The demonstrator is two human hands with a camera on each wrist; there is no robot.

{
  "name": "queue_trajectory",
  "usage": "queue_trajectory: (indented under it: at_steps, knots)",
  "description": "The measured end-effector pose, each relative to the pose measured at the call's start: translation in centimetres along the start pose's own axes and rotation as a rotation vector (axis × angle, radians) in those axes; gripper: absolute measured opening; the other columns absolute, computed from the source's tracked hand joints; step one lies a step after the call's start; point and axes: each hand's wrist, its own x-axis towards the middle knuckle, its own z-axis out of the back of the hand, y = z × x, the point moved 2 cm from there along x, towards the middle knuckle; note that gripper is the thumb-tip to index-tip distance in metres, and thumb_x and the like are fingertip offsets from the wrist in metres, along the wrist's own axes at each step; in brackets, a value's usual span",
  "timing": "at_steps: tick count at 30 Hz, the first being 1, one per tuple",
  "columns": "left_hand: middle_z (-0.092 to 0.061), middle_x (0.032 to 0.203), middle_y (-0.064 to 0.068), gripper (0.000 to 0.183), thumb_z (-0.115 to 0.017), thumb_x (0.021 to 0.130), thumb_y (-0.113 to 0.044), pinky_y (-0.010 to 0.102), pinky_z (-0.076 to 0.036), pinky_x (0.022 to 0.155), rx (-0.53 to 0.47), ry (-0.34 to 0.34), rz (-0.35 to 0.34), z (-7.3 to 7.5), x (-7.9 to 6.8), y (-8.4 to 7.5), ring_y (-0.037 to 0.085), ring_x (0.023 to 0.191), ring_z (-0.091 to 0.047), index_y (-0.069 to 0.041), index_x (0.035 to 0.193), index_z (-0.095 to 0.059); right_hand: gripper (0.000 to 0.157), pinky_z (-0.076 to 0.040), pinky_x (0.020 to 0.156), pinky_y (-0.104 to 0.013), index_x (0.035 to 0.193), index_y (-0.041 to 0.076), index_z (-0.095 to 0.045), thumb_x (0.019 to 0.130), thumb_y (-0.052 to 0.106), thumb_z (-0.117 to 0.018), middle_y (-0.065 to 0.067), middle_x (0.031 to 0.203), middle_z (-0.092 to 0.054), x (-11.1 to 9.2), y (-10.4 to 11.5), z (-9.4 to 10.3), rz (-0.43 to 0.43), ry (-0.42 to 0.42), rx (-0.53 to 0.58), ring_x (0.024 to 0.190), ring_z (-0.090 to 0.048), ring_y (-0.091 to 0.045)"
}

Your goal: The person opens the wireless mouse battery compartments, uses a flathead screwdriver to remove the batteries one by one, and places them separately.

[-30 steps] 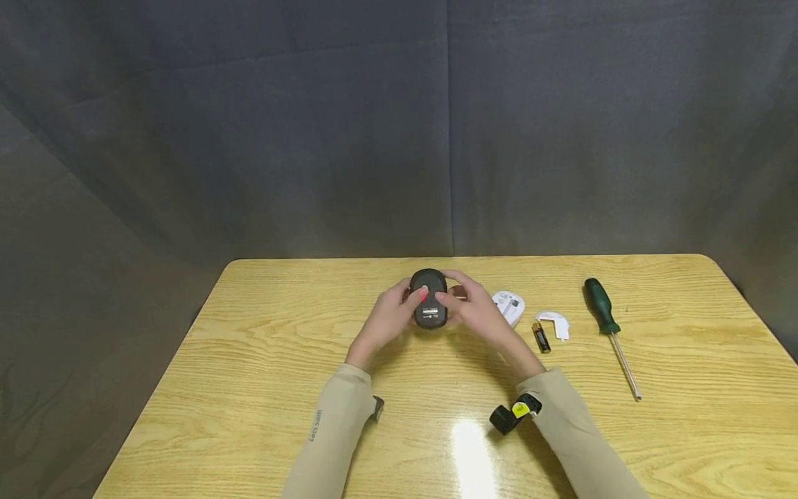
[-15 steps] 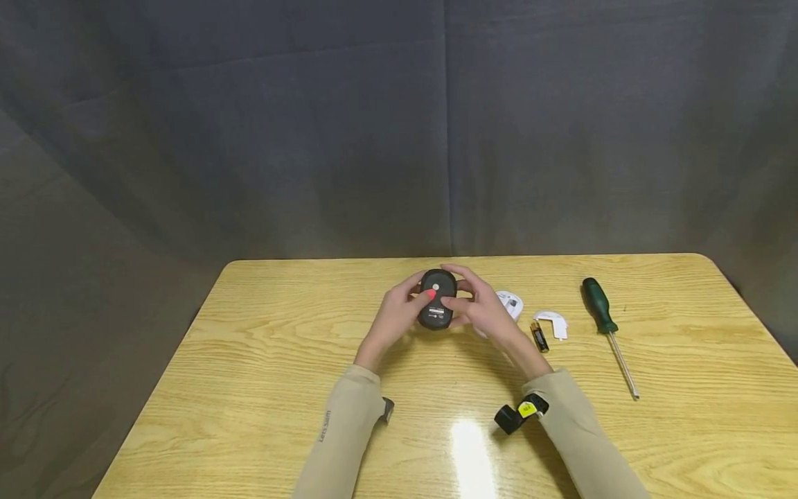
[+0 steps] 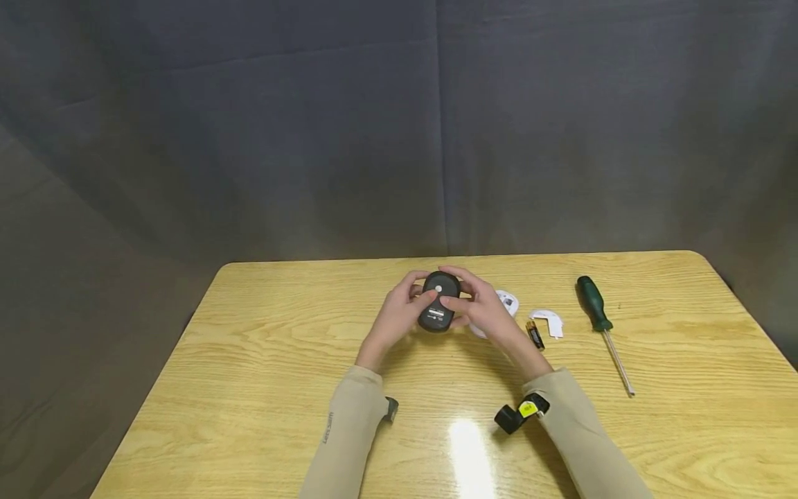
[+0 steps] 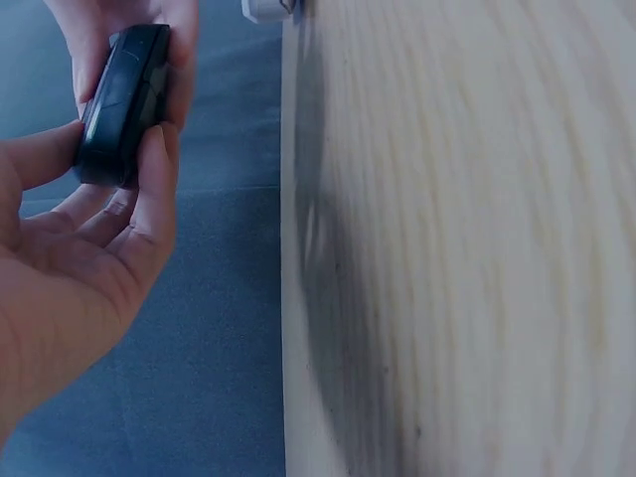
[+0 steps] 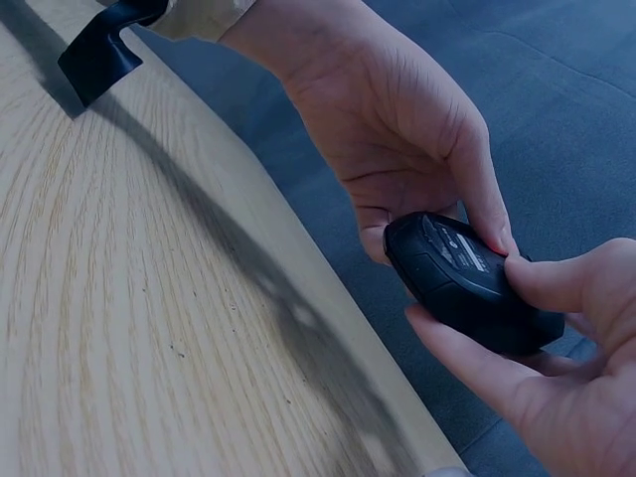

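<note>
Both hands hold a black computer mouse (image 3: 440, 320) above the table, its labelled underside turned up toward the head camera. From the left side the left hand (image 3: 399, 312) grips it, thumb on the underside and fingers curled behind. Opposite, the right hand (image 3: 483, 308) pinches it the same way, its thumb near the label. In the left wrist view the mouse (image 4: 124, 104) is seen edge-on between the two hands. The right wrist view shows the underside of the mouse (image 5: 462, 278) with both thumbs pressed on it.
Partly behind the right hand lies a white mouse (image 3: 508, 302). To its right are a white angled cover (image 3: 550, 321), a black battery (image 3: 535, 335) and a green-handled screwdriver (image 3: 597, 312). A dark curtain (image 3: 312, 152) hangs behind the wooden table (image 3: 262, 388).
Both hands have shifted slightly right with the black mouse. The left thumb has slid lower on its underside, uncovering a pale round spot. The view has turned slightly.
</note>
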Motion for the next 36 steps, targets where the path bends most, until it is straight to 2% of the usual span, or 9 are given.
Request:
queue_trajectory:
  at_steps: [11, 15, 21, 24, 28, 32, 36]
  knots:
    - [-0.065, 0.132, 0.023, 0.043, -0.057, 0.107, -0.018, 0.047, -0.053, 0.102, 0.040, -0.005, 0.032, 0.0, 0.0, -0.4, 0.034, 0.121, -0.064, -0.004, 0.147, -0.052, 0.053, -0.064, 0.070, -0.042, 0.154, 0.002, -0.043, 0.103, 0.002, -0.059, -0.037, 0.136, -0.054, -0.1, -0.1, -0.3, 0.015, -0.052, -0.046, 0.101, -0.069, -0.035]
    - [-0.063, 0.134, 0.025, 0.044, -0.056, 0.105, -0.016, 0.049, -0.052, 0.104, 0.049, -0.008, 0.052, -0.1, 0.1, -0.4, 0.035, 0.124, -0.062, -0.003, 0.147, -0.052, 0.051, -0.064, 0.068, -0.046, 0.153, 0.004, -0.043, 0.105, 0.005, -0.059, -0.036, 0.134, -0.056, -0.1, -0.1, -0.4, 0.012, -0.114, -0.077, 0.093, -0.071, -0.033]
    - [-0.067, 0.126, 0.023, 0.043, -0.058, 0.105, -0.019, 0.047, -0.054, 0.099, 0.056, -0.003, 0.026, 0.0, 0.0, -0.6, 0.034, 0.115, -0.067, -0.004, 0.146, -0.055, 0.049, -0.063, 0.079, -0.049, 0.150, 0.005, -0.048, 0.103, 0.008, -0.062, -0.031, 0.128, -0.063, -0.1, 0.1, -0.1, 0.039, -0.244, -0.152, 0.100, -0.072, -0.034]
    - [-0.069, 0.120, 0.021, 0.042, -0.060, 0.105, -0.020, 0.045, -0.055, 0.094, 0.080, -0.013, 0.019, 0.0, 0.0, -0.6, 0.032, 0.109, -0.068, -0.006, 0.144, -0.057, 0.045, -0.062, 0.081, -0.042, 0.144, 0.002, -0.054, 0.100, 0.005, -0.065, -0.028, 0.117, -0.069, -0.1, 0.2, 0.2, 0.075, -0.337, -0.128, 0.094, -0.074, -0.024]
    - [-0.069, 0.117, 0.020, 0.040, -0.060, 0.105, -0.020, 0.043, -0.055, 0.091, 0.116, -0.028, 0.027, 0.1, 0.1, -0.5, 0.031, 0.106, -0.067, -0.009, 0.143, -0.060, 0.037, -0.062, 0.078, -0.028, 0.133, -0.003, -0.060, 0.097, -0.001, -0.068, -0.018, 0.097, -0.075, -0.2, 0.6, 0.9, 0.123, -0.457, -0.025, 0.080, -0.073, -0.007]
    - [-0.068, 0.117, 0.019, 0.039, -0.059, 0.105, -0.020, 0.043, -0.054, 0.091, 0.121, -0.045, 0.049, 0.2, 0.0, -0.4, 0.030, 0.107, -0.065, -0.010, 0.143, -0.060, 0.035, -0.061, 0.074, -0.024, 0.131, -0.006, -0.062, 0.096, -0.005, -0.067, -0.007, 0.086, -0.071, -0.4, 1.1, 1.3, 0.121, -0.515, 0.062, 0.075, -0.072, -0.006]
    - [-0.067, 0.117, 0.019, 0.039, -0.056, 0.105, -0.019, 0.042, -0.053, 0.089, 0.110, -0.071, 0.064, 0.3, 0.0, -0.3, 0.029, 0.105, -0.062, -0.012, 0.143, -0.061, 0.038, -0.061, 0.072, -0.024, 0.134, -0.007, -0.062, 0.096, -0.005, -0.067, -0.005, 0.084, -0.063, -0.5, 1.2, 1.6, 0.092, -0.527, 0.059, 0.071, -0.071, -0.006]
